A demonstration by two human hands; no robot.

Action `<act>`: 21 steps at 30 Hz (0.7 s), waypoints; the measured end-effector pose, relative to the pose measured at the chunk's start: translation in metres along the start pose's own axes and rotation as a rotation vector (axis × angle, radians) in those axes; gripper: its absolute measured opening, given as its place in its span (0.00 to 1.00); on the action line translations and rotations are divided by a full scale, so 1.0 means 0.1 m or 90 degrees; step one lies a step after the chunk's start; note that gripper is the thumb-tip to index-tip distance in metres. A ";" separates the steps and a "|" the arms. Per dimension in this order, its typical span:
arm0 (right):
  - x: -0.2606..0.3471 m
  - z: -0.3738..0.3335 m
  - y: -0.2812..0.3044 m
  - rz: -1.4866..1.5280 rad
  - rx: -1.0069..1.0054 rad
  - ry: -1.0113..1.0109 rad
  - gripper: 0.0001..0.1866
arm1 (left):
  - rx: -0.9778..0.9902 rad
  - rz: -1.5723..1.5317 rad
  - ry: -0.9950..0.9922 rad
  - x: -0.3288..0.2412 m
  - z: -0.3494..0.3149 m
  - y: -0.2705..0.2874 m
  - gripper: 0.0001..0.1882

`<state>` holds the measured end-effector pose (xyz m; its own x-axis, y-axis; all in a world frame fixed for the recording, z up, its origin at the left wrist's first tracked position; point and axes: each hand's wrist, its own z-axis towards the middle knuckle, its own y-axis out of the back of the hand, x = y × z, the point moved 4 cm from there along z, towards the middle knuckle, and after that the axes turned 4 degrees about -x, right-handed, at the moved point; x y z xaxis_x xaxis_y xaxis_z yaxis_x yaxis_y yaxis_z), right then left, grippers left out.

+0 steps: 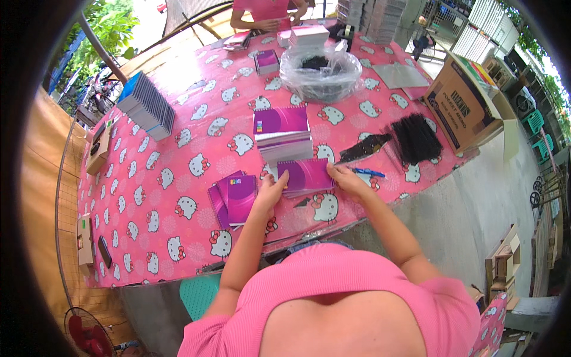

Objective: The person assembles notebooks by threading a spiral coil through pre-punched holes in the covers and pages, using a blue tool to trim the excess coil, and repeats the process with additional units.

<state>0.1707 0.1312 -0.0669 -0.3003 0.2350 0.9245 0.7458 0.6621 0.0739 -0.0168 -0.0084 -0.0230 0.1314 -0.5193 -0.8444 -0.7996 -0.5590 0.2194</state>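
Note:
A purple notebook (308, 174) with a coil binding along its far edge lies between my hands, held by its two short ends. My left hand (272, 193) grips the left end, and my right hand (351, 180) pinches the right end. Just beyond it rises a stack of similar purple notebooks (282, 121). A few loose purple notebooks (241, 199) overlap on the table left of my left hand. Beside my right hand lies a blue pen (370, 172).
Black binding coils (416, 140) lie right, near a cardboard box (461, 104). A plastic-lined basin (321, 89) stands beyond the stack. Blue notebooks (147, 107) stand in a row at left. Across the pink table (172, 208), a person (262, 15) handles small items. A fan (89, 334) sits lower left.

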 end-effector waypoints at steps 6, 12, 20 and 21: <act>0.04 -0.09 -0.30 0.048 -0.083 -0.058 0.42 | 0.149 -0.292 0.016 0.11 0.04 -0.23 0.33; 0.14 -0.49 -0.37 -0.127 -0.071 0.018 0.43 | 0.107 -0.284 0.019 0.29 -0.18 -0.03 0.29; 0.00 -0.11 0.01 -0.298 -0.188 0.182 0.28 | -0.020 -0.243 -0.111 0.21 -0.36 0.08 0.35; 0.30 -0.30 0.02 -0.313 -0.181 0.152 0.25 | -0.091 -0.220 -0.185 0.24 -0.38 0.17 0.36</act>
<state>0.1812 0.1186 -0.0275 -0.5325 -0.2379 0.8123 0.6931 0.4283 0.5798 -0.0052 -0.0547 -0.0215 0.1901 -0.0969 -0.9770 -0.6465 -0.7613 -0.0503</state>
